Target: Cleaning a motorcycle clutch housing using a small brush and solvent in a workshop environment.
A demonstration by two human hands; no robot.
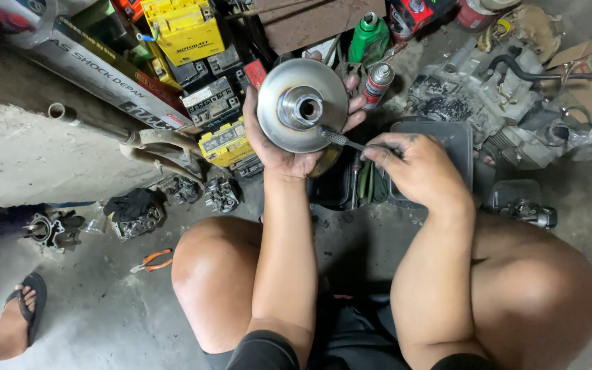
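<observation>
Left hand (279, 140) grips metal pulley disc (301, 104); right hand (412, 168) pinches thin tool (340, 140) against its hub.

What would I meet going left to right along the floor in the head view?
Sandalled foot → black engine part → orange pliers → left hand holding metal disc → right hand → engine block.

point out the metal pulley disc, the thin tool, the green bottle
metal pulley disc (275, 127), head view, on the bare dished face left of the hub.
thin tool (336, 138), head view, on its knurled shaft.
green bottle (368, 42), head view, on its body.
</observation>
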